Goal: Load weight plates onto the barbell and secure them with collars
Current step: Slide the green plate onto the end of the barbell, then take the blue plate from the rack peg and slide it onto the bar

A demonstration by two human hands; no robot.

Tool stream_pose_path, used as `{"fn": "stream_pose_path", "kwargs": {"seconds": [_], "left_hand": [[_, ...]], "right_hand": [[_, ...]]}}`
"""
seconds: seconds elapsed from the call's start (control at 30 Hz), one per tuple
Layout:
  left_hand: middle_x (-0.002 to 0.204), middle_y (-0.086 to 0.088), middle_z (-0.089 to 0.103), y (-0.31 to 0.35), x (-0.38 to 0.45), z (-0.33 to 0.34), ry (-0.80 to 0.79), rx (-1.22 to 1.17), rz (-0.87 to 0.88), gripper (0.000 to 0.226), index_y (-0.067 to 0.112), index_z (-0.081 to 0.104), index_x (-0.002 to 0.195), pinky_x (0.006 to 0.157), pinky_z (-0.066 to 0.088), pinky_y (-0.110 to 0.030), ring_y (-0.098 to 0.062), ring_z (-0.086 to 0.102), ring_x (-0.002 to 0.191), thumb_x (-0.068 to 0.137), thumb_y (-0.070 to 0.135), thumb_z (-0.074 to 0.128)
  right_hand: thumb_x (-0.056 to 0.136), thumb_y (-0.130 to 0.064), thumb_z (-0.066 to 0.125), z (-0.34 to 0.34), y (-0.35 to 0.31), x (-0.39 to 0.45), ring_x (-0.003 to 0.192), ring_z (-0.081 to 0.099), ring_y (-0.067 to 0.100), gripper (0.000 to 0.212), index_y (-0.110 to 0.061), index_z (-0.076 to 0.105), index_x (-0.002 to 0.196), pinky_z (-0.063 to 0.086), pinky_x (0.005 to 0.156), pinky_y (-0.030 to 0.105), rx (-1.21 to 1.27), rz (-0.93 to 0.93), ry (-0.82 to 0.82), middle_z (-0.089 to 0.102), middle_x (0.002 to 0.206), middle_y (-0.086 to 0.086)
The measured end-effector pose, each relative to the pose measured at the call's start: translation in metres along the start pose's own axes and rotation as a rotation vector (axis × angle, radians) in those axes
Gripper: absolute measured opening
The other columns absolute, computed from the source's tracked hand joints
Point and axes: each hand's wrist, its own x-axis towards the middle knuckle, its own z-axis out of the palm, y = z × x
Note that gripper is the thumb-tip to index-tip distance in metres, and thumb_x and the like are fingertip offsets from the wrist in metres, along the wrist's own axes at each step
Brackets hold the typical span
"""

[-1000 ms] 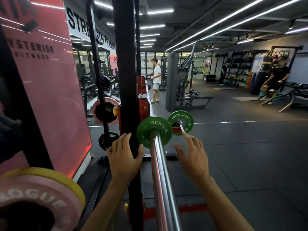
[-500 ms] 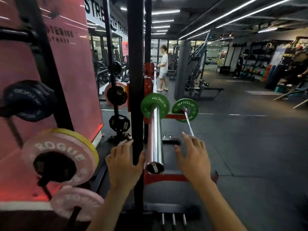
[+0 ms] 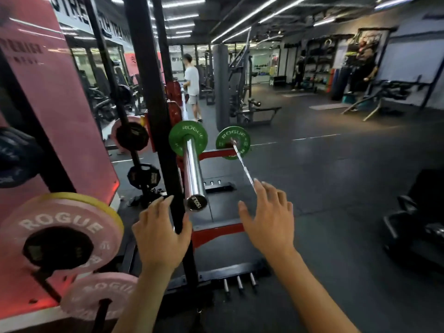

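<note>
We've backed off the barbell (image 3: 194, 174), green plate (image 3: 188, 138) seated; left hand (image 3: 160, 234) and right hand (image 3: 269, 218) spread empty — no collar on yet.

Barbell sleeve (image 3: 193, 171) runs away from viewer, just right of rack upright (image 3: 153, 111). Weight plate (image 3: 188, 138) on sleeve at far end. Second weight plate (image 3: 232, 143) to its right, on thinner bar (image 3: 243, 165) slanting toward viewer. Left hand (image 3: 161, 233) in front of upright, near sleeve end; right hand (image 3: 270, 218) right of sleeve, at near end of thinner bar. Stored plates (image 3: 60, 233) on pegs at far left, smaller plate (image 3: 101, 295) below. Standing person (image 3: 192, 86) behind rack.
</note>
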Motion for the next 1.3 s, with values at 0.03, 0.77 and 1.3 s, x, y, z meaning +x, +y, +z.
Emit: {"fn": "stream_pose_path", "kwargs": {"seconds": [0.03,0.77,1.3], "left_hand": [[0.133,-0.007,0.058,-0.001,-0.003,-0.006,0.001,0.021,0.011,0.063,0.018,0.056,0.132,0.094,0.045,-0.054,-0.033,0.047,0.125,0.086,0.059,0.04],[0.129,-0.006,0.06,-0.274,-0.123,-0.317,0.315,0.423,-0.296,0.058,0.016,0.06,0.128,0.087,0.041,-0.045,-0.032,0.055,0.11,0.087,0.054,0.051],[0.131,-0.003,0.055,-0.381,-0.089,-0.318,0.373,0.429,-0.446,0.059,0.02,0.056,0.132,0.089,0.043,-0.046,-0.027,0.049,0.118,0.089,0.058,0.045]], "right_hand": [[0.088,-0.055,0.04,-0.002,-0.007,-0.005,0.118,0.052,0.029,0.064,-0.017,0.046,0.139,0.047,0.088,0.047,-0.017,0.008,-0.004,0.057,0.131,0.007],[0.089,-0.052,0.05,0.034,-0.422,-0.192,0.11,0.052,0.034,0.057,-0.014,0.052,0.132,0.047,0.087,0.046,0.419,-0.534,-0.21,0.059,0.121,0.011],[0.089,-0.041,0.062,0.122,-0.507,-0.153,0.112,0.051,0.033,0.049,-0.013,0.054,0.128,0.045,0.091,0.047,0.503,-0.559,-0.245,0.061,0.12,0.011]]}}
